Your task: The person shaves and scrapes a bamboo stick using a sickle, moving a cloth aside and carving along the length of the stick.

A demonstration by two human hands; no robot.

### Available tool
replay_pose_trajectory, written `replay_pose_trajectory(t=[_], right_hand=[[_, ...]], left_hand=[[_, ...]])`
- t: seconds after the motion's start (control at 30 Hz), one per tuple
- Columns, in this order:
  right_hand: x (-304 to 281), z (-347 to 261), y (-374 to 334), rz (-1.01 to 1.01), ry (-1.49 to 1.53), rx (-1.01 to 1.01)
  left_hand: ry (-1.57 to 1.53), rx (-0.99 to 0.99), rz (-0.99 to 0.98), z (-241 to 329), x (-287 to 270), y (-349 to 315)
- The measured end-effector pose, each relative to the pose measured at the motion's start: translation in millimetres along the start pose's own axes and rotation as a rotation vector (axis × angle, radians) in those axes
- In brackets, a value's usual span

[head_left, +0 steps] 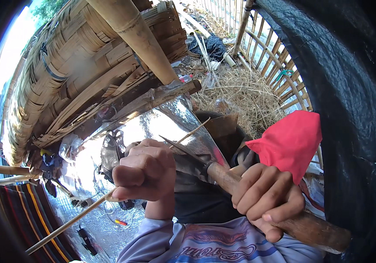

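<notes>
My left hand [146,168] is closed around a thin bamboo stick [71,222]. The stick slants from the lower left up through the fist, and its far end shows beyond it. In my right hand [269,197] is a knife [225,176] with a long, thick wooden handle running under my forearm side to the lower right. Its narrow pointed blade [183,150] aims up and left toward the left hand, close to the stick's far part. Whether blade and stick touch, I cannot tell.
A woven bamboo panel [78,65] and a bamboo pole [135,39] stand at the upper left. A shiny silver sheet [153,125] lies below. Dry straw [240,103] is heaped beyond. Red cloth [291,140] sits beside my right hand; black sheeting [350,87] hangs at right.
</notes>
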State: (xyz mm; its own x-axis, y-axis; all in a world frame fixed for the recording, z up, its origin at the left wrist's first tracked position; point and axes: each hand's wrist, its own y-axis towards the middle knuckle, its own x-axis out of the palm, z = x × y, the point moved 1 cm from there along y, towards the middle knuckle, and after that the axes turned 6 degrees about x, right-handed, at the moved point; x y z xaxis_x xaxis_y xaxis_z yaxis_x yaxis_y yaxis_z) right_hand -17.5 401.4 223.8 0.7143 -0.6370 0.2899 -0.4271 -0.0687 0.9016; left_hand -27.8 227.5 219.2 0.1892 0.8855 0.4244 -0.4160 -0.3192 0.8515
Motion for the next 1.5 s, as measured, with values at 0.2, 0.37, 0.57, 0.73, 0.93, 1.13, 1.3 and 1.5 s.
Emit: replay_pose_trajectory(t=[0.2,0.37,0.57,0.73,0.93,1.13,1.3,1.5], right_hand=[[-6.8,8.1,-1.7,0.023,-0.203,0.133],[-1.3,10.0,-5.4,0.101,-0.093,0.039],[-6.5,4.2,2.9,0.096,-0.128,0.093],[-19.8,16.3,-31.8,0.330,-0.192,0.307],[-22.3,15.7,-38.3,0.451,-0.536,1.096],[-10.7,46.2,-64.4,0.136,-0.544,1.138],[1.0,45.1,-68.7,0.313,-0.272,1.247],[0.1,41.4,-59.9,0.343,-0.386,0.981]], left_hand=[[0.009,-0.001,0.011,-0.7,1.6,2.8],[-0.049,0.004,0.022,-2.6,2.4,0.5],[0.112,-0.214,0.010,-25.8,-16.3,-40.8],[0.095,-0.074,0.048,-7.5,-13.8,-33.3],[-0.002,0.044,0.248,29.7,-33.1,-11.0],[-0.050,0.107,0.350,62.6,-26.3,-3.3],[-0.298,-0.004,0.521,67.5,-47.9,-9.4],[-0.313,-0.081,0.602,57.8,-69.3,-33.8]])
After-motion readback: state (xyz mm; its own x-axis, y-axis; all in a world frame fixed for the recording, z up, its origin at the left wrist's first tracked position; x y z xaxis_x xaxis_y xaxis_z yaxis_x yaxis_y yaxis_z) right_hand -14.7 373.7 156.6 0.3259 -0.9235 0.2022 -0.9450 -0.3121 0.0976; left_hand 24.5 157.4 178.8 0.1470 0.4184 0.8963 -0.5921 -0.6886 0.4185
